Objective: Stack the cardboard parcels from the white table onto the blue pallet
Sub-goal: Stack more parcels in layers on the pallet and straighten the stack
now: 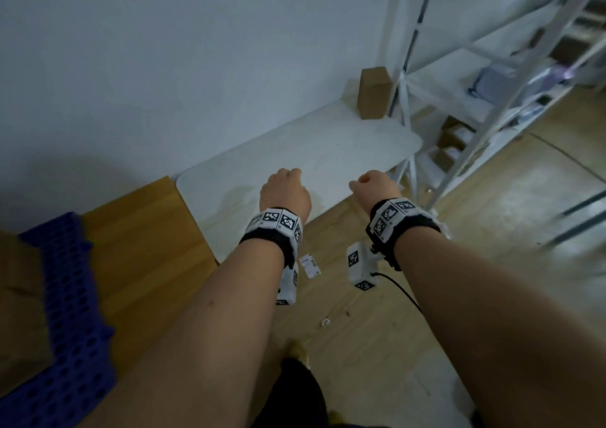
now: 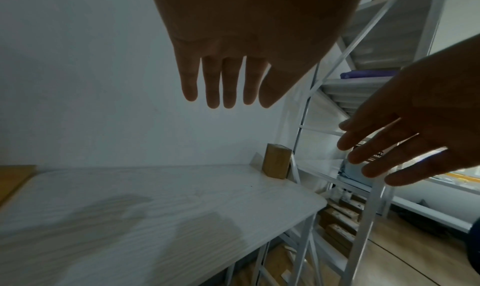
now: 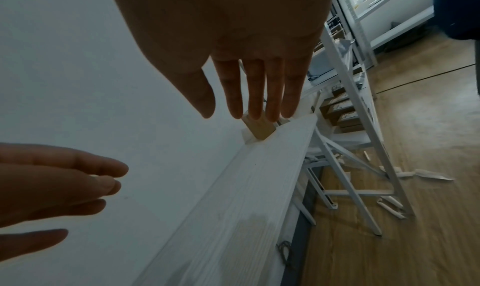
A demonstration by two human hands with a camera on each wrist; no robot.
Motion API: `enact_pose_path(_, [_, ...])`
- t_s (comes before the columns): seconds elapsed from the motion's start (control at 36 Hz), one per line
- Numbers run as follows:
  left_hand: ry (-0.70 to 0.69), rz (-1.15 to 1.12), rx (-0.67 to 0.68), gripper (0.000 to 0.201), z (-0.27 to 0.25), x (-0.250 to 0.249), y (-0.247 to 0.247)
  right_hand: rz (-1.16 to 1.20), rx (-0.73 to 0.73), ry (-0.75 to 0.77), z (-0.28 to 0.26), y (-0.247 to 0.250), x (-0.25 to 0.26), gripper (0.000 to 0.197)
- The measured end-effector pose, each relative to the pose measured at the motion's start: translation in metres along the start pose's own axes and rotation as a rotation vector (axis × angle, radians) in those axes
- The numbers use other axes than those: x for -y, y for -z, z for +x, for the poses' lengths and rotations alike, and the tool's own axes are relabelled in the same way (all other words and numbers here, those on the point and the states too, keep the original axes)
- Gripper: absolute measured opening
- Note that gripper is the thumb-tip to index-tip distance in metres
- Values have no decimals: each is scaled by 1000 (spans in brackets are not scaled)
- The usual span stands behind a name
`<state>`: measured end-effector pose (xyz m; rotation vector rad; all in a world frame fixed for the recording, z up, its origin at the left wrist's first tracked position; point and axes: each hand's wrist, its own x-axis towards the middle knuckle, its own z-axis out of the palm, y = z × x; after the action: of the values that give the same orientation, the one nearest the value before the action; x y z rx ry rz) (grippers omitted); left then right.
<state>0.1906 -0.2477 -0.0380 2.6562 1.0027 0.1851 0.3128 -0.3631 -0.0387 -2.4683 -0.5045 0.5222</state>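
Starting at the far left, we're seeing the blue pallet (image 1: pixel 65 313) sitting low on the floor with a big brown cardboard sheet (image 1: pixel 141 247) lying beside it. Whether anything is stacked on the pallet already, we can't tell from this angle.

Moving right, we're holding our left hand (image 1: pixel 284 193) out over the near end of the white table (image 1: pixel 311 152), fingers (image 2: pixel 215 84) straight and relaxed, gripping nothing. Next to it we're holding our right hand (image 1: pixel 375 188) out the same way, fingers (image 3: pixel 255 89) loose and empty. The two hands are apart, not touching each other or the table.

Further right, the one cardboard parcel (image 1: pixel 373 94) we can see is standing upright at the far end of the table, tucked into the corner against the wall and just beside the white shelf frame (image 1: pixel 459 106). It's well away from both hands.

What we're worrying about: that parcel is tall and narrow, so grabbing it one-handed or too high could tip it. It's also crammed by the frame, so knuckles could bang the metal or the box could snag coming out. There are paper scraps (image 3: pixel 426 175) on the floor too, which could be slippery on the walk back to the pallet.
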Motion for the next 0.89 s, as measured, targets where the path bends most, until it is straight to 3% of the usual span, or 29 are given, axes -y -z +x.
enact_pose_path(0.25, [-63, -19, 30, 41, 127, -50, -23, 4, -54, -60, 114, 38, -7, 47])
enact_pose_path(0.58, [-101, -53, 91, 43, 278, -116, -46, 81, -98, -138, 244, 86, -15, 48])
enact_pose_path(0.72, [-63, -80, 101, 41, 335, -140, -68, 79, -73, -140, 311, 101, -22, 49])
enact_pose_path(0.89, [88, -152, 136, 44, 410, -169, -94, 103, -6, -103, 410, 119, -23, 49])
